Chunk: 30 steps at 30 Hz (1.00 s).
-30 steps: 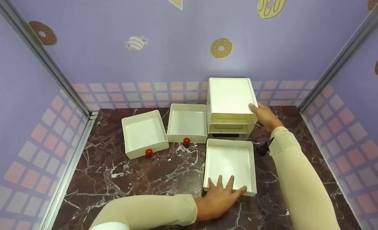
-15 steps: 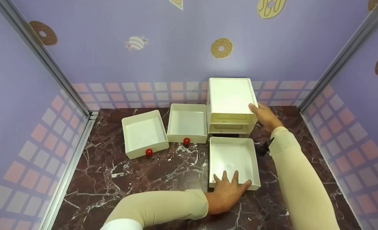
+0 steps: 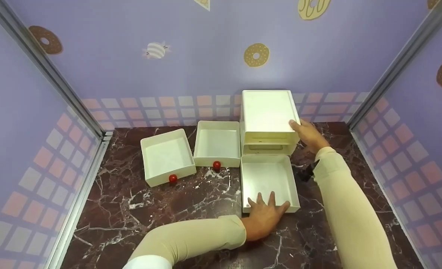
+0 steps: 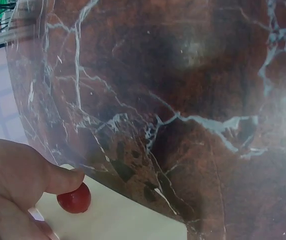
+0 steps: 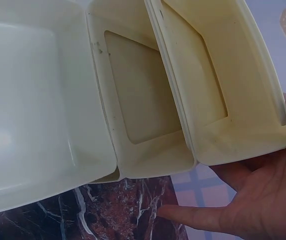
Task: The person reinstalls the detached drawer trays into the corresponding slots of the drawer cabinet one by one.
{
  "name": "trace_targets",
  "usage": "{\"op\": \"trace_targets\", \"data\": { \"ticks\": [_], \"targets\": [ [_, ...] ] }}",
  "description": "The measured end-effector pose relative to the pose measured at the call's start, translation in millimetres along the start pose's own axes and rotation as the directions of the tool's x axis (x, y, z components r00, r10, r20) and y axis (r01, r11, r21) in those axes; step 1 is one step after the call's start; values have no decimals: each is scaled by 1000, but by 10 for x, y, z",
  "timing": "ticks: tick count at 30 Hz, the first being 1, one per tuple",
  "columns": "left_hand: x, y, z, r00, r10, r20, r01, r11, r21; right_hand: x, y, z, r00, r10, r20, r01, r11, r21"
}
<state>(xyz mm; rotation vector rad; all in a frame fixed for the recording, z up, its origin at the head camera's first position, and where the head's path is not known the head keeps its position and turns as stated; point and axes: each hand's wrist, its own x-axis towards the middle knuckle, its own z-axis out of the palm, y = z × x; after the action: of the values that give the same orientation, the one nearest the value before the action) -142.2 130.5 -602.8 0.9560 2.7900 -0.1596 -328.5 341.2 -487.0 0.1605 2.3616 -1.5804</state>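
Observation:
In the head view a white drawer [image 3: 267, 179] lies directly before a white drawer cabinet [image 3: 267, 112], its back end at the lowest slot. My left hand [image 3: 264, 218] holds its front wall, fingers spread over the rim to the inside. The left wrist view shows the thumb on the drawer's round red knob [image 4: 74, 198]. My right hand [image 3: 307, 135] braces the cabinet's front right corner, thumb on the top and fingers along the side; in the right wrist view they are stretched out. Two upper slots of the cabinet are bare inside, one being this opening [image 5: 223, 85].
Two more white drawers with red knobs stand left of the cabinet: one drawer [image 3: 218, 144] right beside it, another drawer [image 3: 167, 157] turned slightly. All rest on a dark red marbled tabletop [image 3: 191, 209], enclosed by lilac patterned walls [image 3: 206, 67] at the back and sides.
My left hand has pushed the drawer away from me, up to the cabinet, where it now covers the lowest slot. The right hand has kept its place on the cabinet.

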Motion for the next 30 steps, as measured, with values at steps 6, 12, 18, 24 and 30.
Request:
{"op": "trace_targets", "data": {
  "ticks": [6, 12, 18, 24, 30],
  "targets": [
    [53, 35, 33, 1000, -18, 15, 18, 999, 49, -212, -225, 60, 1000, -13, 15, 13, 1000, -6],
    [132, -1, 57, 1000, -5, -4, 5, 998, 61, -130, -135, 35, 1000, -21, 0, 21, 1000, -20],
    [309, -144, 80, 1000, -20, -23, 22, 998, 53, 2, 10, 31, 1000, -16, -14, 16, 999, -28],
    [227, -158, 131, 993, 24, -118, 6, 969, 248, -183, -178, 71, 1000, -7, 0, 7, 1000, -5],
    [-159, 58, 245, 999, 32, -32, -23, 966, 256, -297, -294, 84, 1000, 10, 13, -10, 1000, -4]
  ]
}}
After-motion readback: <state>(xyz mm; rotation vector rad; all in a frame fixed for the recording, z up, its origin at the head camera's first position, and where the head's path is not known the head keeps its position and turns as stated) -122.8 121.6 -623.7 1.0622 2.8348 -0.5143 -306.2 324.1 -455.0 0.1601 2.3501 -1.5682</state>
